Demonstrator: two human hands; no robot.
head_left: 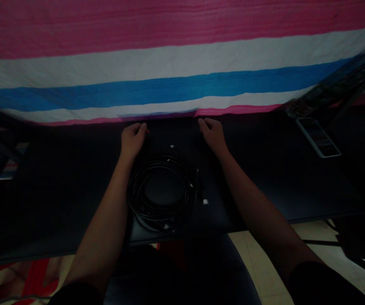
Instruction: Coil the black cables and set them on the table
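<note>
Black cable coil [163, 192] barely legible | left hand [133, 140], right hand [213, 134] grips unclear

a: dim shot, isn't it? the dark table [58, 190] nearly swallows the black cable coil [136, 199].
b: yes; only the striped cloth [182, 63] catches light, and the right edge smears and bends.

A striped cloth [182, 63] hangs behind the dark table [58, 190], dimly lit.

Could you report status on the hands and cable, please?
Left hand, right hand curled at far edge; grip unclear. Black cable coil between forearms. Striped cloth just beyond.
</note>
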